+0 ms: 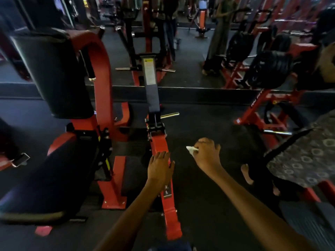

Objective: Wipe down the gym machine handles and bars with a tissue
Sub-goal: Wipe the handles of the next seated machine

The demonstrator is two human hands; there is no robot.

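Clutching a mostly hidden tissue (191,149), right hand (206,153); surroundings blurred.

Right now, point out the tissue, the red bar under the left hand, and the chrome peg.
tissue (191,149), head view, on the white end sticking out of the right hand.
red bar (159,144), head view, on its face just above the left hand.
chrome peg (170,115), head view, mid-shaft.

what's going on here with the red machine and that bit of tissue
A person is cleaning a gym machine. Their left hand rests flat on the red metal arm of the machine, fingers straight. Their right hand pinches a small white tissue, held just beside that arm and not touching it.
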